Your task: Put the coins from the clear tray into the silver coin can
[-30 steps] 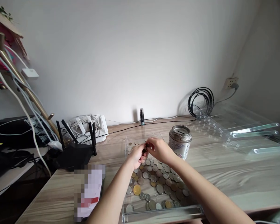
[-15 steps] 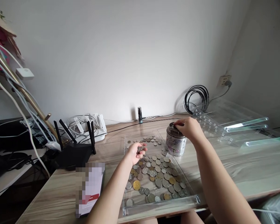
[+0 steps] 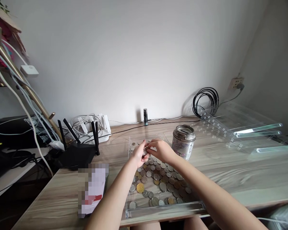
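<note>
The right hand (image 3: 162, 150) has been brought back from the slotted tin (image 3: 183, 147) to the left hand (image 3: 138, 157), where small coins (image 3: 145, 153) are held in a cupped grip. Whether anything is pinched by the right fingertips cannot be told. More coins are spread in the clear tray (image 3: 163, 210); the tin is set just right of it on the bench (image 3: 230, 172).

I watch through one view, worn on the person's head, looking forward and down over the desk (image 3: 230, 182). The tin (image 3: 183, 145) sits right of centre, within arm's reach of my lens. Nearer than the tin, to its left, comes the tray's front rim (image 3: 165, 209); behind it, the wall (image 3: 158, 64) fills my upper half.
</note>
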A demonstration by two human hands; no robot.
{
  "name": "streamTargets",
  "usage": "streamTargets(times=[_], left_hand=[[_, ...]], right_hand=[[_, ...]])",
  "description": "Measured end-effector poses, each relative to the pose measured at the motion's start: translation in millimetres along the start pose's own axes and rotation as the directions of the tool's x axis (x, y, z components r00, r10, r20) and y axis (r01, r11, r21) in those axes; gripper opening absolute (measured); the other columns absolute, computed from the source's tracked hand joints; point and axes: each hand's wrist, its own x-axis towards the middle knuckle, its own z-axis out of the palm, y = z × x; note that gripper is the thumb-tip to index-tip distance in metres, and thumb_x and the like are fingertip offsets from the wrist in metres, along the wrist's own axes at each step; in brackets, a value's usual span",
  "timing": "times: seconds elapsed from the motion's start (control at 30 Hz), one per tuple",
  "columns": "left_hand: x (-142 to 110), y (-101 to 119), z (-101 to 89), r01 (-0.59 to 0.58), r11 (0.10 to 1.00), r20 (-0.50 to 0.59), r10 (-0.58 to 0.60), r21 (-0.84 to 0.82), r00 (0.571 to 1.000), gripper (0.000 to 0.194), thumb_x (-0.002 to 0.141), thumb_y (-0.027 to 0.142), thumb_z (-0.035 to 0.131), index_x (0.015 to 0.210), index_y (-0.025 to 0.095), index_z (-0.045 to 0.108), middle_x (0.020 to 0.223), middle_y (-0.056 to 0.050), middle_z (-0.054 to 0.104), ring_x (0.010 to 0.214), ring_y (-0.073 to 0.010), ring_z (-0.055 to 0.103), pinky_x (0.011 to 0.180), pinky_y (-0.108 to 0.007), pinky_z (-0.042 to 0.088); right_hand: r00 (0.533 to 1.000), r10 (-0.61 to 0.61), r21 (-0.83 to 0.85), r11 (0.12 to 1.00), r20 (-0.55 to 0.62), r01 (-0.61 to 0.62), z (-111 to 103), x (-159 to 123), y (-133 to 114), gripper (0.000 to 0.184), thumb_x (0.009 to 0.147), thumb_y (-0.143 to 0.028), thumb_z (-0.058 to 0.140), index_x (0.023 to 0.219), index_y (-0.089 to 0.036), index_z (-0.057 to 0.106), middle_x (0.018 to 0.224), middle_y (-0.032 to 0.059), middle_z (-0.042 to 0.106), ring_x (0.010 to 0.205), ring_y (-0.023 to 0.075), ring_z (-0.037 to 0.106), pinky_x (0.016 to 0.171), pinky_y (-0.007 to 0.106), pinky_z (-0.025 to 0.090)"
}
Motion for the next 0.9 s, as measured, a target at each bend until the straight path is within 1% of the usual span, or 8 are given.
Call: streamTargets(times=[0.1,0.2,0.33,0.43,0.63,0.8,0.83,0.9], left_hand=[[-1.0,1.8,-1.3,0.033,0.999,0.025,-0.032,-0.04,0.999,0.028,0.085,0.037,0.037,0.07,0.015,0.049,0.044,0.005,0.041,0.025,-0.0018,0.027,0.026,-0.012,0.008],[-0.5,7.5,-8.3,0.135,0.978,0.098,-0.121,-0.158,0.988,0.025,0.084,0.029,0.039,0.08,0.01,0.054,0.057,-0.003,0.053,0.029,-0.0004,0.029,0.024,-0.011,0.012],[5.0,10.9,-19.1,-0.042,0.915,-0.199,-0.043,-0.402,0.979,0.018,0.081,0.01,0.036,0.083,0.008,0.054,0.061,-0.006,0.054,0.042,-0.0059,0.048,0.033,-0.013,0.039],[7.8,7.8,-20.5,-0.113,0.887,-0.3,-0.03,-0.448,0.954,0.02,0.076,0.002,0.034,0.086,0.008,0.051,0.066,-0.009,0.056,0.063,-0.015,0.06,0.053,-0.025,0.054],[-0.9,6.5,-8.7,-0.055,0.957,-0.217,-0.008,-0.284,0.976,0.024,0.075,-0.004,0.033,0.092,0.0,0.049,0.079,-0.019,0.059,0.081,-0.0235,0.063,0.064,-0.027,0.055],[-5.8,8.1,-5.4,-0.052,0.98,-0.141,0.025,-0.191,0.99,0.024,0.074,-0.007,0.037,0.091,0.001,0.053,0.085,-0.02,0.062,0.082,-0.0223,0.063,0.067,-0.024,0.054],[-5.5,7.7,-5.8,-0.046,0.98,-0.12,0.023,-0.196,0.993,0.022,0.074,-0.006,0.039,0.089,0.001,0.054,0.084,-0.019,0.062,0.081,-0.0219,0.063,0.066,-0.024,0.054],[-3.9,6.5,-7.0,-0.029,0.973,-0.081,0.011,-0.227,0.997,0.014,0.075,-0.001,0.044,0.084,0.004,0.055,0.082,-0.017,0.063,0.076,-0.0211,0.064,0.065,-0.026,0.054]], right_hand=[[0.995,0.016,0.004,1.0,-0.101,-0.015,-7.7,-2.1,-0.4,0.017,0.078,-0.027,0.05,0.081,-0.022,0.066,0.078,0.003,0.062,0.075,0.0145,0.054,0.063,0.024,0.04],[0.944,0.069,-0.077,0.992,-0.321,-0.099,-32.8,-5.0,6.4,0.026,0.083,-0.028,0.042,0.087,-0.021,0.066,0.082,0.0056,0.063,0.075,0.0157,0.053,0.063,0.026,0.04],[0.759,0.199,-0.179,0.906,-0.62,-0.383,-71.5,-12.0,36.5,0.025,0.08,-0.031,0.044,0.081,-0.02,0.066,0.084,0.0068,0.063,0.082,0.0199,0.05,0.066,0.029,0.039],[0.684,0.349,-0.169,0.805,-0.641,-0.569,-88.3,-18.8,65.9,0.022,0.073,-0.034,0.049,0.072,-0.02,0.066,0.086,0.0064,0.062,0.084,0.0227,0.048,0.065,0.031,0.038],[0.703,0.501,-0.16,0.746,-0.505,-0.647,-93.3,-23.6,83.3,0.022,0.066,-0.038,0.052,0.067,-0.022,0.068,0.088,0.0067,0.061,0.086,0.0262,0.048,0.07,0.037,0.037],[0.677,0.284,-0.181,0.829,-0.679,-0.529,-83.7,-18.6,47.6,0.027,0.075,-0.033,0.046,0.087,-0.02,0.066,0.095,0.0085,0.059,0.091,0.0255,0.048,0.079,0.041,0.035],[0.7,0.229,-0.171,0.876,-0.676,-0.451,-78.1,-16.7,38.0,0.027,0.077,-0.031,0.044,0.09,-0.019,0.065,0.094,0.0087,0.059,0.089,0.023,0.049,0.079,0.038,0.036],[0.853,0.124,-0.143,0.964,-0.507,-0.226,-62.1,-12.4,20.2,0.026,0.079,-0.028,0.044,0.091,-0.019,0.064,0.091,0.0071,0.06,0.083,0.0179,0.051,0.075,0.03,0.039]])
